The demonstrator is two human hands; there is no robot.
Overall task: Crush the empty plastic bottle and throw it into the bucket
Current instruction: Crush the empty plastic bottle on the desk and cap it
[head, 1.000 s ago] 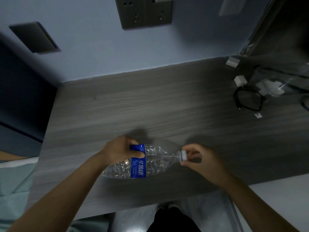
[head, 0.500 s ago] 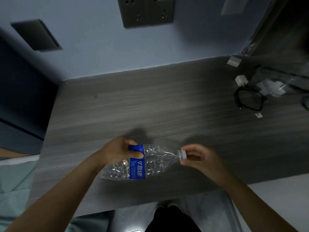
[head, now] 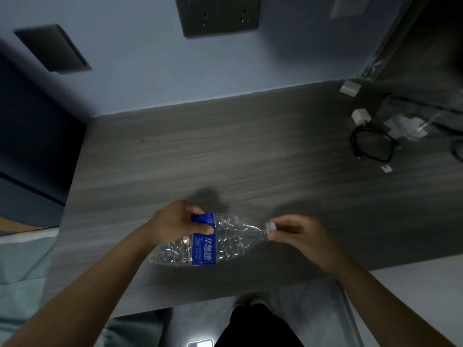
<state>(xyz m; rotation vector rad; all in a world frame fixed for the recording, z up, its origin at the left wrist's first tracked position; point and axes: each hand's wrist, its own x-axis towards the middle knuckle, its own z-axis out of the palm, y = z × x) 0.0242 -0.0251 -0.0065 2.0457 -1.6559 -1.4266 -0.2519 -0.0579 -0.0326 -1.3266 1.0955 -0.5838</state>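
An empty clear plastic bottle [head: 225,242] with a blue label lies sideways just above the near part of the grey wooden desk [head: 225,151], its neck pointing right. My left hand [head: 175,221] grips its middle, thumb pressed on the blue label. My right hand [head: 298,236] pinches the white cap [head: 271,226] with thumb and fingers. The bottle's walls look dented and wrinkled. No bucket is in view.
At the desk's far right lie a coiled black cable [head: 370,146], white chargers [head: 360,116] and a clear plastic bag [head: 413,123]. Wall sockets [head: 218,16] sit above the desk. A bed edge [head: 22,259] is at the left; my legs [head: 253,324] show below the desk edge.
The bottle's base has tilted slightly down and left while both hands keep their hold; my right hand stays at the cap.
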